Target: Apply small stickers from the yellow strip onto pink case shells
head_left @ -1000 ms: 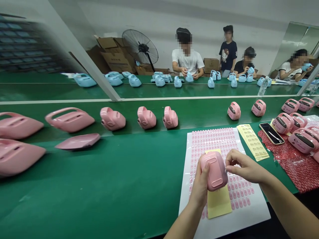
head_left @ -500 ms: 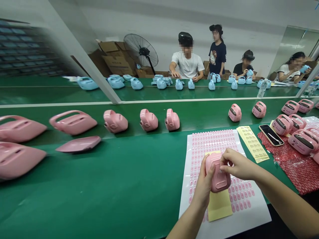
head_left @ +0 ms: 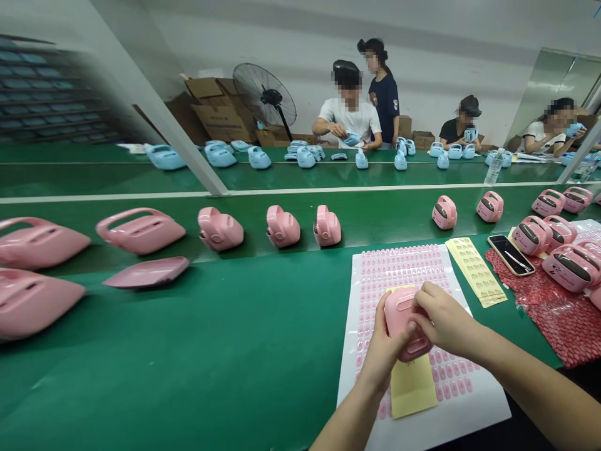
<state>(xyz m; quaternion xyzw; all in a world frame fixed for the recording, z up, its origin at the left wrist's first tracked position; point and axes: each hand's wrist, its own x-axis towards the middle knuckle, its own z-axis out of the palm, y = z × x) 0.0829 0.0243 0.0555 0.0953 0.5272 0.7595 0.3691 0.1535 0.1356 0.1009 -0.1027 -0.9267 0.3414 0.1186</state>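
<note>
The left hand (head_left: pixel 382 351) grips a pink toy (head_left: pixel 401 319) from the side, up over a white sticker sheet (head_left: pixel 375 275). The right hand (head_left: pixel 441 319) has its fingers curled and pressed on the toy's top. A yellow paper (head_left: pixel 413 385) lies under them on the green table (head_left: pixel 235 351).

White sheet of small pink stickers (head_left: pixel 404 263) lower right of frame, on green table (head_left: pixel 211 351). Yellow backing paper (head_left: pixel 413 388) on sheet. Pink plastic casing (head_left: pixel 399 313) above sheet, between left hand (head_left: pixel 382 354) and right hand (head_left: pixel 441 319). Yellow label strip (head_left: pixel 475 270) right of sheet; black smartphone (head_left: pixel 511 254) further right. Row of pink plastic units (head_left: pixel 282 227) behind sheet, mid-frame.
</note>
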